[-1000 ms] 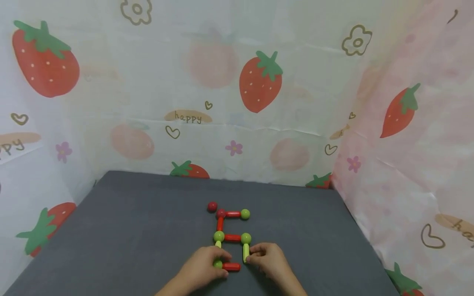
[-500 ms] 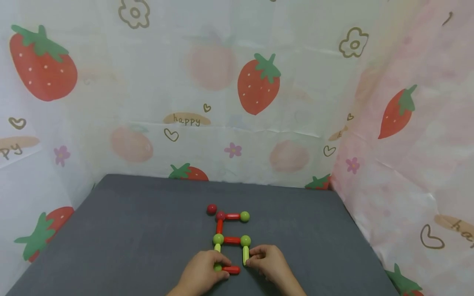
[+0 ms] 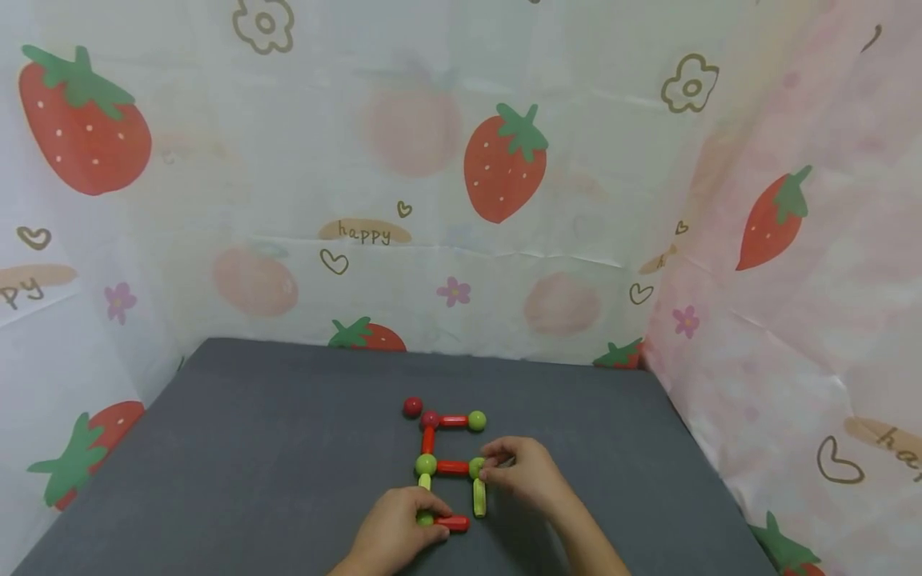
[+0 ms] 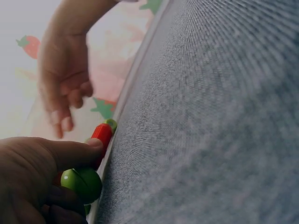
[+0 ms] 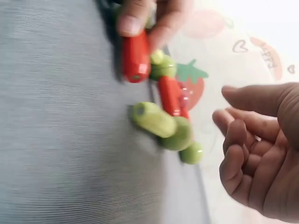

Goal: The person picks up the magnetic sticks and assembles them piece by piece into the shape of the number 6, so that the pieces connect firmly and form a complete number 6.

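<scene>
Rods and balls lie joined on the dark grey table in a shape of two linked sections. My left hand (image 3: 394, 528) pinches the lower red rod (image 3: 455, 523) by its end at the lower-left green ball (image 4: 81, 185); fingers partly cover that ball. My right hand (image 3: 531, 480) holds nothing, its fingers loosely bent and thumb apart in the right wrist view. It hovers by the middle-right green ball (image 3: 475, 468), overlapping it in the head view. From that ball a light green rod (image 3: 479, 499) extends toward me; its near end stands apart from the lower red rod.
Farther back, a red rod (image 3: 428, 442) leads to a dark red ball (image 3: 430, 419), then another red rod (image 3: 454, 421) and a green ball (image 3: 477, 421). A separate red ball (image 3: 413, 407) sits just behind. Strawberry-print cloth (image 3: 288, 160) walls the grey table (image 3: 288, 432).
My right hand has let go of the light green rod and moved up and away toward the middle-right green ball. The left hand keeps its grip on the lower red rod.
</scene>
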Demonstrator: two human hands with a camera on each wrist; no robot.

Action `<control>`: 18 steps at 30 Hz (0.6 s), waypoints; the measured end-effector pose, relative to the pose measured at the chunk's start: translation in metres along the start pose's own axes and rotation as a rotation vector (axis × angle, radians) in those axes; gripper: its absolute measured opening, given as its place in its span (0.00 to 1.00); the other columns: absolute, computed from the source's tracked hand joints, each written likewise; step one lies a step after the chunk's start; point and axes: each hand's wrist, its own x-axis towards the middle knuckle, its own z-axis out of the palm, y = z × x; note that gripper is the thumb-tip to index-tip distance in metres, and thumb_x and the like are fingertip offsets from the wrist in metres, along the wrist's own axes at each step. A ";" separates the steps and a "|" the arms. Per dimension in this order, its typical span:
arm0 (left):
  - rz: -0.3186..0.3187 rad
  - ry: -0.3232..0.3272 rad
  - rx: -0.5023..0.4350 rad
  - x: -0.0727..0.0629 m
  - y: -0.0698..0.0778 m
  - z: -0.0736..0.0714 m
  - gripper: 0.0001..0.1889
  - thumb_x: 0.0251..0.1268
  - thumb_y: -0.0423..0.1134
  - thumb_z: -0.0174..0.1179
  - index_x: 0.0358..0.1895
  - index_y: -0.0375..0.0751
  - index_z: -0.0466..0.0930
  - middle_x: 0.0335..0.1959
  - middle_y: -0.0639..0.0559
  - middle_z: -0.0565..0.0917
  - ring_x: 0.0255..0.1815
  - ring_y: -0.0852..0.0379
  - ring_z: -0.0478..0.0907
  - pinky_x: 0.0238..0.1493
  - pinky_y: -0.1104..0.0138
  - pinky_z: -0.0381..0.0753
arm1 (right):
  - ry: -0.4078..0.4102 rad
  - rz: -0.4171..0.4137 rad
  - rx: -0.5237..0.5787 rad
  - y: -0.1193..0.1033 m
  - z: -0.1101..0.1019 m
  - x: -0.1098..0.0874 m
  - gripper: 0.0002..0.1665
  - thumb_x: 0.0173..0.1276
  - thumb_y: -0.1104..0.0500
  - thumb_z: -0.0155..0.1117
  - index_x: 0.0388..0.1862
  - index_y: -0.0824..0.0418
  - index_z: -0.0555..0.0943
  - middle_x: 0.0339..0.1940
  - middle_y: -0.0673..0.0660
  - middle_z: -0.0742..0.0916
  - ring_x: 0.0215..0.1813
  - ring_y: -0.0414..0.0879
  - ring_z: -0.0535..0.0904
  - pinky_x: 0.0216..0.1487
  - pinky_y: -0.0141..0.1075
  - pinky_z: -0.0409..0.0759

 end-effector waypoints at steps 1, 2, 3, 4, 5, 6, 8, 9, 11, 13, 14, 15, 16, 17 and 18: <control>-0.004 -0.003 -0.006 0.000 0.000 -0.001 0.09 0.53 0.45 0.78 0.37 0.62 0.91 0.36 0.66 0.85 0.36 0.65 0.79 0.41 0.59 0.81 | -0.006 -0.027 -0.015 -0.004 -0.002 0.004 0.18 0.64 0.59 0.76 0.52 0.61 0.87 0.36 0.50 0.88 0.30 0.44 0.79 0.30 0.39 0.79; -0.008 -0.005 -0.011 0.000 -0.001 -0.001 0.09 0.54 0.45 0.78 0.37 0.62 0.91 0.36 0.66 0.85 0.36 0.65 0.79 0.41 0.59 0.81 | -0.010 -0.053 -0.036 -0.009 -0.004 0.009 0.18 0.64 0.58 0.76 0.52 0.60 0.87 0.36 0.50 0.88 0.30 0.44 0.80 0.31 0.39 0.80; -0.010 -0.006 -0.016 0.000 -0.001 -0.001 0.08 0.54 0.45 0.78 0.37 0.62 0.91 0.36 0.66 0.85 0.36 0.65 0.79 0.42 0.58 0.81 | -0.014 -0.080 -0.064 -0.013 -0.005 0.014 0.17 0.65 0.58 0.76 0.52 0.59 0.87 0.37 0.49 0.88 0.31 0.44 0.79 0.32 0.39 0.79; -0.012 -0.006 -0.021 0.000 -0.002 -0.002 0.08 0.54 0.45 0.78 0.38 0.63 0.91 0.36 0.66 0.85 0.36 0.65 0.79 0.42 0.58 0.81 | -0.018 -0.103 -0.092 -0.017 -0.006 0.018 0.17 0.66 0.57 0.75 0.53 0.58 0.87 0.38 0.48 0.88 0.31 0.44 0.79 0.33 0.39 0.79; -0.012 -0.004 -0.027 0.000 -0.002 -0.002 0.08 0.54 0.45 0.78 0.37 0.63 0.91 0.36 0.67 0.85 0.36 0.65 0.79 0.41 0.58 0.81 | -0.019 -0.127 -0.120 -0.020 -0.007 0.023 0.17 0.66 0.56 0.75 0.53 0.57 0.87 0.38 0.47 0.88 0.32 0.44 0.79 0.33 0.38 0.79; -0.013 -0.004 -0.033 0.000 -0.002 -0.002 0.08 0.54 0.46 0.78 0.37 0.63 0.91 0.36 0.67 0.85 0.36 0.65 0.79 0.41 0.58 0.81 | -0.021 -0.153 -0.149 -0.024 -0.007 0.027 0.17 0.67 0.56 0.75 0.53 0.56 0.87 0.38 0.47 0.88 0.32 0.44 0.79 0.33 0.38 0.79; -0.012 -0.001 -0.045 0.000 -0.003 -0.002 0.08 0.54 0.46 0.78 0.37 0.64 0.91 0.35 0.67 0.86 0.35 0.65 0.79 0.40 0.59 0.80 | -0.020 -0.200 -0.207 -0.030 -0.007 0.036 0.16 0.68 0.56 0.74 0.54 0.56 0.87 0.39 0.46 0.88 0.33 0.43 0.79 0.35 0.38 0.79; -0.011 -0.001 -0.050 -0.001 -0.003 -0.001 0.08 0.54 0.46 0.78 0.37 0.64 0.91 0.35 0.68 0.86 0.35 0.65 0.79 0.40 0.59 0.80 | -0.022 -0.217 -0.233 -0.033 -0.007 0.040 0.17 0.68 0.55 0.74 0.54 0.56 0.87 0.39 0.46 0.88 0.34 0.43 0.79 0.35 0.37 0.79; -0.015 -0.004 -0.061 -0.001 -0.003 -0.001 0.08 0.54 0.46 0.78 0.36 0.64 0.91 0.35 0.67 0.86 0.35 0.65 0.79 0.40 0.60 0.80 | -0.026 -0.242 -0.265 -0.039 -0.006 0.048 0.16 0.68 0.56 0.73 0.55 0.56 0.87 0.40 0.46 0.88 0.35 0.42 0.80 0.36 0.38 0.79; -0.019 -0.006 -0.068 -0.001 -0.003 -0.001 0.08 0.54 0.45 0.78 0.37 0.63 0.91 0.36 0.66 0.86 0.35 0.64 0.79 0.40 0.59 0.81 | -0.032 -0.256 -0.293 -0.045 -0.005 0.057 0.16 0.69 0.57 0.73 0.55 0.54 0.87 0.41 0.46 0.88 0.35 0.41 0.80 0.37 0.37 0.80; -0.021 -0.009 -0.070 -0.001 -0.003 -0.002 0.08 0.54 0.45 0.78 0.37 0.63 0.91 0.36 0.66 0.86 0.36 0.64 0.80 0.41 0.59 0.81 | -0.033 -0.263 -0.313 -0.048 -0.004 0.061 0.16 0.70 0.57 0.72 0.55 0.53 0.86 0.42 0.46 0.88 0.35 0.41 0.80 0.36 0.37 0.80; -0.023 -0.010 -0.070 -0.001 -0.003 -0.002 0.08 0.54 0.45 0.78 0.37 0.63 0.91 0.36 0.66 0.85 0.36 0.64 0.80 0.41 0.58 0.81 | -0.034 -0.270 -0.329 -0.050 -0.004 0.066 0.15 0.70 0.57 0.72 0.55 0.52 0.86 0.42 0.46 0.88 0.35 0.40 0.80 0.36 0.37 0.80; -0.024 -0.011 -0.070 -0.001 -0.003 -0.002 0.09 0.54 0.44 0.78 0.37 0.63 0.91 0.37 0.65 0.85 0.36 0.64 0.80 0.41 0.58 0.82 | -0.034 -0.277 -0.342 -0.053 -0.003 0.070 0.15 0.70 0.57 0.72 0.55 0.51 0.86 0.43 0.46 0.88 0.35 0.40 0.80 0.36 0.37 0.80; -0.023 -0.012 -0.071 -0.001 -0.003 -0.002 0.09 0.54 0.44 0.78 0.37 0.63 0.91 0.37 0.65 0.86 0.36 0.63 0.80 0.41 0.58 0.82 | -0.038 -0.288 -0.356 -0.055 -0.002 0.075 0.15 0.70 0.56 0.72 0.55 0.51 0.86 0.43 0.46 0.88 0.35 0.40 0.80 0.36 0.37 0.80; -0.019 -0.011 -0.072 -0.001 -0.003 -0.002 0.09 0.54 0.44 0.78 0.37 0.63 0.91 0.37 0.65 0.86 0.37 0.63 0.80 0.41 0.58 0.82 | -0.041 -0.293 -0.367 -0.057 -0.001 0.079 0.15 0.71 0.56 0.71 0.55 0.50 0.86 0.43 0.45 0.88 0.35 0.40 0.80 0.36 0.37 0.80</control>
